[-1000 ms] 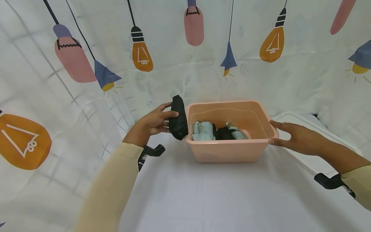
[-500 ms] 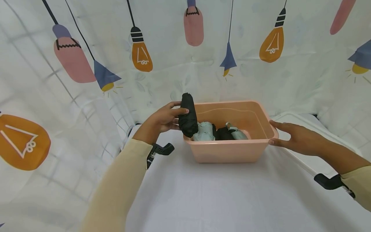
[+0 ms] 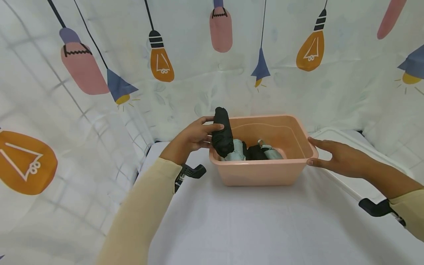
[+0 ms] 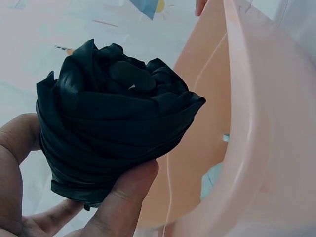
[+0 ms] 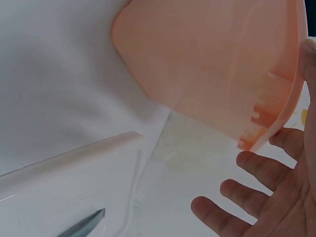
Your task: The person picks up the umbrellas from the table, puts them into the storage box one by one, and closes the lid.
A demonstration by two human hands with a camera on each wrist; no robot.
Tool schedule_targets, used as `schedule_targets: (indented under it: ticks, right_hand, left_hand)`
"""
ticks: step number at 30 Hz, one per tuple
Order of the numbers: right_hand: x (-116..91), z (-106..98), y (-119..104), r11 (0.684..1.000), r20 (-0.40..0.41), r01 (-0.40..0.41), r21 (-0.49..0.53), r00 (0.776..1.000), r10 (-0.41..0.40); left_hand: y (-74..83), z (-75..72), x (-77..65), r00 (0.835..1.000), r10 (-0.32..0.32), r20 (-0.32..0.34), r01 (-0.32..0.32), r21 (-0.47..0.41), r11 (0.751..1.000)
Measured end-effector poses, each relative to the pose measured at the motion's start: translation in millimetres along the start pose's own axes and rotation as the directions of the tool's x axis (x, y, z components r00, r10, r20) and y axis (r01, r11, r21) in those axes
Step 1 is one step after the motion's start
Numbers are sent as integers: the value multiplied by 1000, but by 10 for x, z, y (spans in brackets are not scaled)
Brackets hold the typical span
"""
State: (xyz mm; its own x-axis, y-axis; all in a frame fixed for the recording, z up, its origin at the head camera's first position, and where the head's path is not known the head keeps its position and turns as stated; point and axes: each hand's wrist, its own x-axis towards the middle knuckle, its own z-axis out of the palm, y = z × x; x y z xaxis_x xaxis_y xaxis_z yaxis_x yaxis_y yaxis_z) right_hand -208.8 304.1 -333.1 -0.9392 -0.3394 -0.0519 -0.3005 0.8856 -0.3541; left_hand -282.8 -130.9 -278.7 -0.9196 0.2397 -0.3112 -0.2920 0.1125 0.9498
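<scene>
A black folded umbrella (image 3: 222, 133) is gripped by my left hand (image 3: 196, 138), leaning over the left end of a peach plastic tub (image 3: 258, 173). In the left wrist view the end of the umbrella (image 4: 118, 118) shows pleated cloth around a dark rounded tip, with thumb and fingers about its sides. Inside the tub lie a pale green cloth bundle (image 3: 237, 151), a black bundle (image 3: 256, 152) and another pale bundle with a strap (image 3: 272, 152). My right hand (image 3: 344, 158) touches the tub's right rim with spread, mostly straight fingers.
To the right of the tub lies a white tray-like piece (image 3: 381, 167) with a raised edge, partly behind the right arm. A white cloth covers the table (image 3: 251, 224). Behind hangs a curtain (image 3: 198, 95) printed with lamps.
My left hand has carried the black umbrella rightward, from beside the tub to over its left end, where it overlaps the pale green bundle. The right hand and the tub have stayed put.
</scene>
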Motion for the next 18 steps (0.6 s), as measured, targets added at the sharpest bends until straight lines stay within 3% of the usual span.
schedule_targets:
  ticks: [7, 13, 18]
  right_hand:
    - [6, 5, 8, 1000, 5, 4, -4, 1000, -4]
    - [6, -10, -3, 1000, 10, -15, -23, 1000, 15]
    - [1, -9, 1, 1000, 11, -5, -10, 1000, 6]
  left_hand:
    - [-8, 17, -11, 999, 3, 32, -4, 26, 1000]
    - [-55, -57, -27, 997, 48, -59, -38, 173, 984]
    - [-115, -116, -62, 980, 156, -121, -115, 297, 948]
